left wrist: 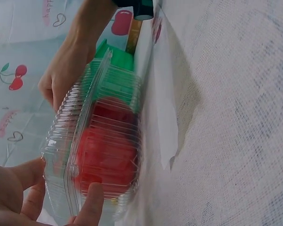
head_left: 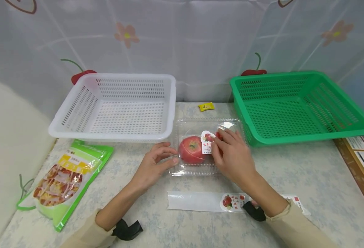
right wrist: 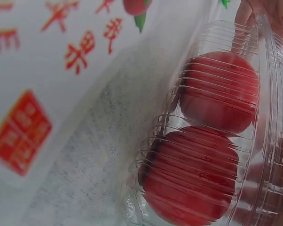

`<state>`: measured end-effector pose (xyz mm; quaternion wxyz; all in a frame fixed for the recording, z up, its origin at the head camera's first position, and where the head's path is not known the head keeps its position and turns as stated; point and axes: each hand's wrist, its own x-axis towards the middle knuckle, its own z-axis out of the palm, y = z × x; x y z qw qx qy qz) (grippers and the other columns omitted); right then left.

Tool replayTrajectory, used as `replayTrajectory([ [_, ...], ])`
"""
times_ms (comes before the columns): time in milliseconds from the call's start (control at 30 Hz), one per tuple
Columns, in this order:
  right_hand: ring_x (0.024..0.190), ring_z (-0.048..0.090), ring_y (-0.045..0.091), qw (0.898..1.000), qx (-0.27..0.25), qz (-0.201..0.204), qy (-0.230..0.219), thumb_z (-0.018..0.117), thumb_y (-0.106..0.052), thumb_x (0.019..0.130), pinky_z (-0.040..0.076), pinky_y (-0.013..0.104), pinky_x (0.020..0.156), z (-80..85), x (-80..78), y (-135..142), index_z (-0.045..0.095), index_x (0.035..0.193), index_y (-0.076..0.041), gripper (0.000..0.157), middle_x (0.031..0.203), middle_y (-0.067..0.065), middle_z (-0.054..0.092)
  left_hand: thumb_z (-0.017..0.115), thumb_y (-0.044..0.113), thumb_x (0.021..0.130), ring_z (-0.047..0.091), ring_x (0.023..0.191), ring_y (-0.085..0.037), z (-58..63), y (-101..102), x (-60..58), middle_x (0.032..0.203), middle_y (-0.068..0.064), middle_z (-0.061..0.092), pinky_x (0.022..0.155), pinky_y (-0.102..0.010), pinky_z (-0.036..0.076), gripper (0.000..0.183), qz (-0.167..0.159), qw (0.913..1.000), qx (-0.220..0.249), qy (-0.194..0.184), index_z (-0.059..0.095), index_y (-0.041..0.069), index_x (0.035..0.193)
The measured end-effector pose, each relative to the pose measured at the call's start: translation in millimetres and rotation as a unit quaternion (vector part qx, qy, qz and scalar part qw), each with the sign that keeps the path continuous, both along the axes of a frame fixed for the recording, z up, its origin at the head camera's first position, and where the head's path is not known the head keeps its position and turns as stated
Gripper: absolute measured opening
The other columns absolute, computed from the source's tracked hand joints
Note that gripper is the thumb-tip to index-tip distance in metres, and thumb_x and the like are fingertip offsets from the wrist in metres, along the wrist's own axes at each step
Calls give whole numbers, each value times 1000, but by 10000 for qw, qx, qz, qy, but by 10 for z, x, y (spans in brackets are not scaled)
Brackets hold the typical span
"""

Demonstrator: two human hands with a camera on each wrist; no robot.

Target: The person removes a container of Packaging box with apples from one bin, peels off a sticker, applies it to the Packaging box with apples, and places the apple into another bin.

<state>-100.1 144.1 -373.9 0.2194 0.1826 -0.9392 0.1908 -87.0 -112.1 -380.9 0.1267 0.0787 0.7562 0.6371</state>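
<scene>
I've got left hand (head_left: pixel 154 162), fingers apart, touching the apple clamshell (head_left: pixel 190 131) between both hands, likely bracing it; right hand (head_left: pixel 236 156), fingers apart, touches its fruit label (head_left: pixel 206 147), presumably flattening it.

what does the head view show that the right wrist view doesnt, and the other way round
Only the head view: the green basket and small yellow packet. Only the right wrist view: two apples almost whole; in the head view, one is mostly covered by the right hand. Both: the clear container, the left hand and the printed label strip.
</scene>
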Motion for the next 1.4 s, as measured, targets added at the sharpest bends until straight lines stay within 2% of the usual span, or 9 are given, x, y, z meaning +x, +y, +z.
replayTrajectory([
  [167, 113, 60, 40, 9999, 54, -20, 105, 61, -20, 91, 40, 59, 102, -2, 8, 2, 76, 100, 5, 30, 114, 22, 68, 72, 10, 90, 48, 128, -38, -6, -1, -1, 147, -12, 38, 100, -47, 46, 24, -21, 10000, 34, -4, 68, 2, 113],
  [333, 114, 58, 37, 9999, -120, 52, -20, 63, -26, 92, 41, 56, 103, 3, 25, 16, 67, 123, -1, 40, 115, 18, 66, 72, 11, 90, 48, 128, -38, -8, -5, -1, 147, -11, 38, 100, -47, 47, 25, -29, 10000, 32, -33, 68, 3, 113],
  [400, 116, 54, 37, 9999, 9, 91, -123, 61, -31, 94, 40, 54, 104, 6, 29, 20, 62, 133, -7, 46, 117, 18, 62, 72, 12, 90, 48, 128, -38, -7, -7, -3, 148, -11, 38, 100, -47, 46, 25, -43, 10000, 25, -43, 68, 3, 113],
  [467, 117, 50, 38, 9995, 229, 147, -181, 57, -36, 96, 39, 53, 103, 11, 29, 19, 62, 134, -10, 46, 119, 18, 58, 72, 12, 90, 47, 129, -38, -3, -8, -8, 148, -11, 37, 100, -47, 46, 25, -52, 10000, -4, -49, 68, 4, 113],
  [600, 117, 49, 39, 9989, 414, 194, -36, 53, -38, 98, 38, 52, 104, -1, 28, 17, 71, 123, -8, 43, 120, 21, 58, 72, 12, 90, 48, 128, -38, 5, -15, -22, 148, -11, 37, 100, -47, 46, 25, -72, 10000, -19, -59, 68, 4, 113],
  [833, 116, 57, 40, 9995, -149, 191, 206, 64, -29, 92, 40, 58, 103, -35, 33, 20, 78, 100, 0, 33, 117, 22, 67, 71, 12, 91, 48, 128, -37, -19, -11, -18, 148, -10, 37, 100, -48, 46, 24, -54, 9999, 53, -71, 68, 3, 112],
  [1033, 114, 59, 40, 9973, -491, 522, 187, 72, -20, 85, 39, 62, 103, -25, 32, 67, 79, 89, -1, 21, 115, 20, 68, 71, 11, 91, 47, 129, -37, -16, -6, -15, 148, -9, 37, 97, -43, 48, 24, -12, 9998, 143, -153, 68, 2, 113],
  [1200, 121, 52, 37, 9963, -411, 741, -110, 77, -24, 83, 31, 66, 105, 4, 28, 99, 80, 98, -6, 24, 123, 17, 64, 71, 10, 91, 46, 129, -38, -3, -3, -19, 147, -9, 37, 95, -41, 50, 24, -15, 9996, 212, -197, 68, 1, 112],
  [1400, 138, 31, 41, 9921, 553, 846, -744, 63, -47, 92, 18, 68, 109, 46, 39, 79, 71, 125, -21, 43, 146, 18, 45, 71, 10, 91, 47, 129, -38, -7, -5, -15, 147, -9, 37, 95, -41, 51, 24, -4, 9996, 166, -217, 68, 1, 112],
])
